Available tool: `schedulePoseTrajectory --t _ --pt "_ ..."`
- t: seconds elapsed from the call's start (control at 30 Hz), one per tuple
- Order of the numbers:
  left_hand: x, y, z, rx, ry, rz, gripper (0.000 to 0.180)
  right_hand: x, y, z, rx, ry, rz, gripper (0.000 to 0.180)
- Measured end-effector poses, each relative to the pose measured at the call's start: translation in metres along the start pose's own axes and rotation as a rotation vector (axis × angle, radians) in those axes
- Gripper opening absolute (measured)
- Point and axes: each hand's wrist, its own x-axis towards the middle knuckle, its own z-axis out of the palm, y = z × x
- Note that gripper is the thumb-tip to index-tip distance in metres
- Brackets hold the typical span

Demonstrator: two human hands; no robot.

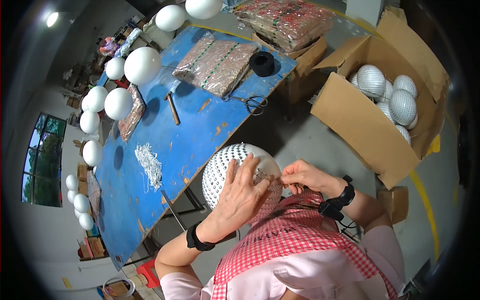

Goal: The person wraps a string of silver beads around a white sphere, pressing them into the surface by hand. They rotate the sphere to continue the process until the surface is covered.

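**Both hands on a half-covered foam ball**

Along the far left edge, plain white foam balls [118,103] hang in a row beside a blue workbench [200,135]. On the bench lie a small heap of silvery sequin strand [150,165], a hammer [172,107], flat packs of sequin sheets [217,62], a black roll of tape [262,63] and, near its right edge, a pair of scissors [252,103].

Near the person's chest, just off the bench's near edge, sits the ball being worked on [225,167], white and partly studded with shiny dots. The left hand [242,192] lies flat against it, fingers spread and pressed to its surface, steadying it. Just to its right the right hand [302,176] has its fingertips pinched together on a thin strip of sequins [267,176] where it meets the ball. Both wrists carry black bands, over a red checked apron [295,237].

Far right, an open cardboard box [360,125] on the floor holds finished silvery balls [372,80].
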Motion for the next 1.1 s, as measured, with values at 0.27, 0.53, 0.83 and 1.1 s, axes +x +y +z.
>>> schedulePoseTrajectory --t 0.27,0.53,0.83,1.1 --pt "-0.001 0.005 -0.004 0.048 -0.094 -0.069 0.057 0.010 -0.013 0.001 -0.227 0.015 -0.064 0.028" --pt "0.004 0.037 0.022 0.206 0.002 -0.242 0.061 0.008 -0.012 -0.021 -0.496 0.032 -0.101 0.024" --pt "-0.029 0.048 0.010 -0.018 0.115 -0.416 0.057 0.003 -0.023 -0.024 -0.423 -0.205 -0.203 0.018" --pt "-0.021 0.057 0.022 0.164 0.213 -0.422 0.042 -0.007 -0.045 0.002 -0.541 -0.025 -0.472 0.015"
